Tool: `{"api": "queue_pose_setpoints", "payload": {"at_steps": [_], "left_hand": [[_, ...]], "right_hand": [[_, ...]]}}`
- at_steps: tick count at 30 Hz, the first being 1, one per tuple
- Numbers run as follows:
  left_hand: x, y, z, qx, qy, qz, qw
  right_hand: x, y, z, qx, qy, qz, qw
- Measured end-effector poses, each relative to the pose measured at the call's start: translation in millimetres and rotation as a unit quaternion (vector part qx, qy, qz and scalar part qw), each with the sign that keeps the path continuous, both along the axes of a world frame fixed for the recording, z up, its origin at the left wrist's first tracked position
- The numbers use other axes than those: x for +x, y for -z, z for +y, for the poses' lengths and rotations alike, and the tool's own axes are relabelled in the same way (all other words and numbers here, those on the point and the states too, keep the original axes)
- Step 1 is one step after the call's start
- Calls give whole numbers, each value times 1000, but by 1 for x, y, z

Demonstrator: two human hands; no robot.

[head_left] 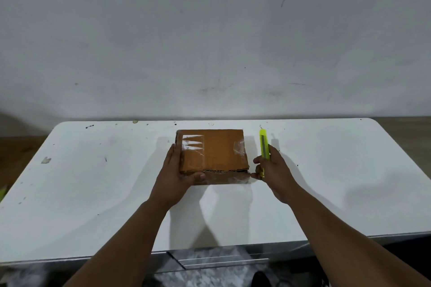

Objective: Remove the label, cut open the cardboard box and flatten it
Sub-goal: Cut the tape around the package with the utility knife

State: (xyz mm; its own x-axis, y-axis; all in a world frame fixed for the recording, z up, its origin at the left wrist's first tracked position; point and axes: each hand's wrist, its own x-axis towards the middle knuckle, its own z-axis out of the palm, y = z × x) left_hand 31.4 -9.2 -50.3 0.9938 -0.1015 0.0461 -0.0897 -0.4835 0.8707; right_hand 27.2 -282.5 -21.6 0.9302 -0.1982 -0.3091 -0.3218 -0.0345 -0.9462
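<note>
A small brown cardboard box (217,151) lies flat near the far middle of the white table (93,182). A white label (193,144) under clear tape sits on its top left part. More clear tape wraps its right side. My left hand (177,175) grips the box's near left corner, thumb on the front face. My right hand (272,172) is just right of the box and holds a neon yellow utility knife (264,147), which points away from me.
A grey-white wall rises right behind the table's far edge. Dark specks and a small chip (46,160) mark the tabletop. Patterned floor (210,275) shows below the near edge.
</note>
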Motion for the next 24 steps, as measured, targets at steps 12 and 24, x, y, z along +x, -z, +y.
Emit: {"api": "queue_pose_setpoints", "payload": {"at_steps": [12, 24], "left_hand": [[-1, -3, 0, 6, 10, -7, 1000], [0, 0, 0, 13, 13, -1, 1000]], "right_hand": [[-7, -4, 0, -93, 60, -82, 990], [-6, 3, -11, -161, 103, -69, 979]]}}
